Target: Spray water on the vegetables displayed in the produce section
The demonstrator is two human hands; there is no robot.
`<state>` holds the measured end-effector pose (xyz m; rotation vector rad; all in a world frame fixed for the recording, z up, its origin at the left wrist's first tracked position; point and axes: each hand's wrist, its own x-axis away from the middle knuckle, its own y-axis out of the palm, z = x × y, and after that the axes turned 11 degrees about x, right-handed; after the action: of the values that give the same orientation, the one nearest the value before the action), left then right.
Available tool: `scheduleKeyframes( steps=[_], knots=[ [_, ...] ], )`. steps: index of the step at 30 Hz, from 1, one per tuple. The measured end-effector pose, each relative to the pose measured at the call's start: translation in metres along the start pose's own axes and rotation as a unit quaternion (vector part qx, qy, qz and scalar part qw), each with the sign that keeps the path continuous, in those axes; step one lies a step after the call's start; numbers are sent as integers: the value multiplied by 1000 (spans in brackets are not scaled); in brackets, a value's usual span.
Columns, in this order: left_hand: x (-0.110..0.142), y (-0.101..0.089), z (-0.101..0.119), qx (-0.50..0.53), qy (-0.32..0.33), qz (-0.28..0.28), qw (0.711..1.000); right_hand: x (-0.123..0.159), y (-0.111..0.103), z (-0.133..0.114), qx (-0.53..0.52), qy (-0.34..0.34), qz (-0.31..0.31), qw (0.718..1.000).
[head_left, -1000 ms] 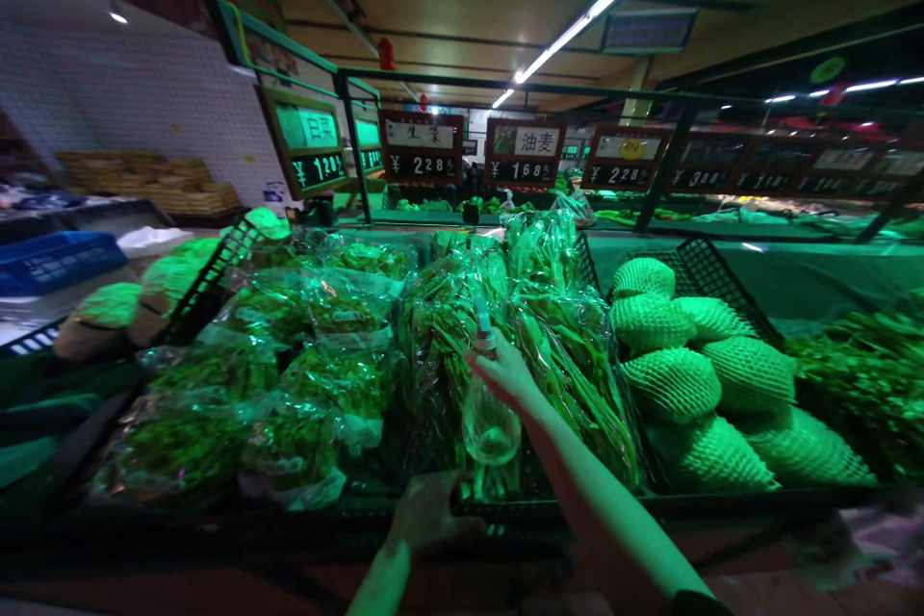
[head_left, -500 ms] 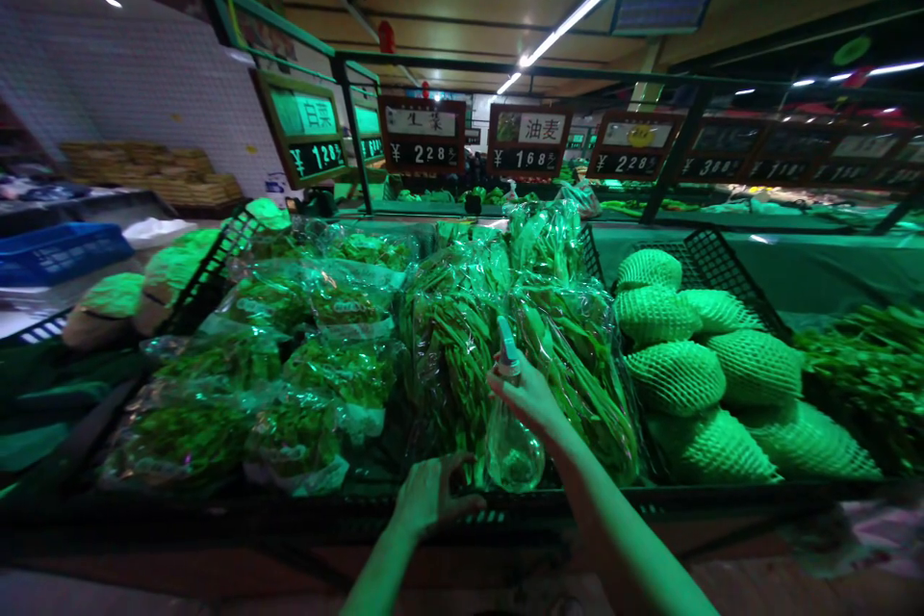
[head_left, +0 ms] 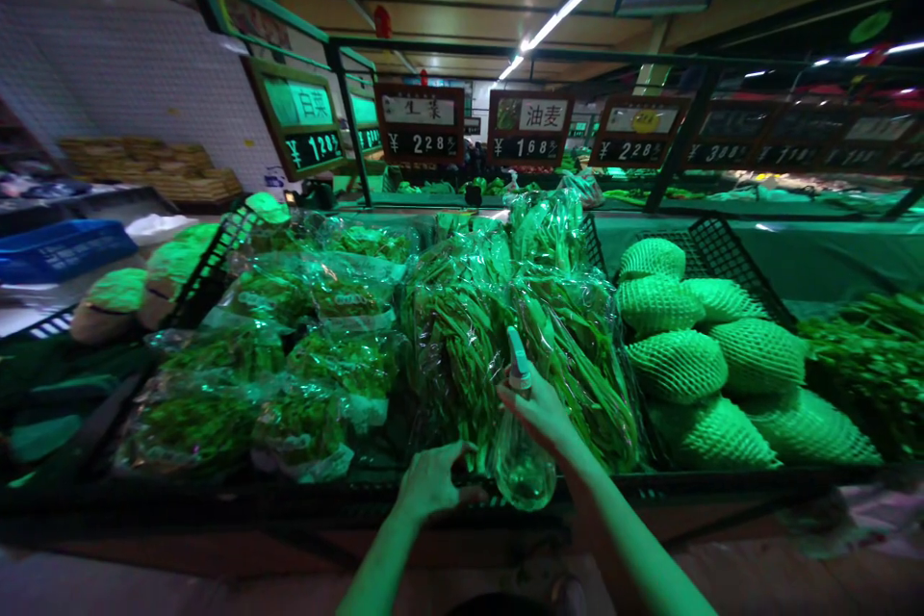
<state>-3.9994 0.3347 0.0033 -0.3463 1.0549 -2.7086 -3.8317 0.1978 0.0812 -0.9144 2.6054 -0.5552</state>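
My right hand grips a clear spray bottle by its neck, with the nozzle pointing up and away, over the front of a black crate. My left hand rests with curled fingers on the crate's front edge, at the foot of a plastic-wrapped bundle of long green stalks. More wrapped stalk bundles lie just right of the bottle. Bagged leafy greens fill the left half of the crate. Whether the left fingers hold the wrapping is unclear.
Produce in foam net sleeves fills the crate to the right, and loose leafy greens lie beyond it. Netted round produce sits at the left. Price signs hang on a rail behind. A blue crate stands far left.
My right hand has drawn the spray bottle down and toward me, slightly right. My left hand has come up onto the crate's front edge near the stalk bundle.
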Motion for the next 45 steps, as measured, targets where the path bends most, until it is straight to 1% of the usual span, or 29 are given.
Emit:
scheduleKeyframes(
  steps=[3, 6, 10, 15, 19, 22, 24, 26, 29, 30, 31, 33, 35, 39, 42, 45],
  knots=[
    [-2, 1, 1, 3, -10, 3, 1000, 5, -13, 14, -23, 16, 26, 999],
    [-2, 2, 2, 4, -18, 6, 1000, 10, -18, 19, -32, 2, 46, 998],
    [-1, 2, 4, -9, -23, 6, 1000, 18, -17, 17, -30, -5, 64, 997],
    [-2, 4, 5, -32, -28, 6, 999, 29, -14, 13, -62, -2, 45, 997],
    [-1, 6, 4, -36, -29, 1, 999, 33, -10, 12, -33, 16, 56, 998],
    [0, 5, 5, -29, -29, -5, 999, 34, -7, 14, -21, 15, 68, 997],
    [-1, 6, 8, -9, -14, -11, 1000, 35, -5, 15, -25, 18, 67, 997],
    [-6, 11, 14, 36, 19, -16, 999, 34, -5, 15, -36, 16, 61, 997],
    [-18, 30, 24, 117, 98, -18, 988, 32, -6, 14, -47, 6, 65, 997],
    [-23, 38, 27, 131, 114, -17, 985, 32, -6, 14, -46, 9, 66, 997],
    [-27, 45, 29, 136, 116, -16, 984, 31, -6, 15, -43, 15, 66, 997],
    [-34, 57, 32, 123, 88, -18, 988, 29, -6, 17, -31, 30, 64, 997],
    [-36, 62, 34, 108, 58, -19, 992, 27, -6, 20, -20, 38, 63, 997],
    [-33, 57, 39, 112, 55, -27, 992, 25, -5, 26, -17, 35, 58, 998],
    [-30, 54, 42, 104, 45, -27, 993, 25, -4, 30, -42, 39, 46, 997],
    [-29, 55, 45, 89, 38, -24, 995, 26, -2, 35, -64, 48, 51, 995]
  ],
)
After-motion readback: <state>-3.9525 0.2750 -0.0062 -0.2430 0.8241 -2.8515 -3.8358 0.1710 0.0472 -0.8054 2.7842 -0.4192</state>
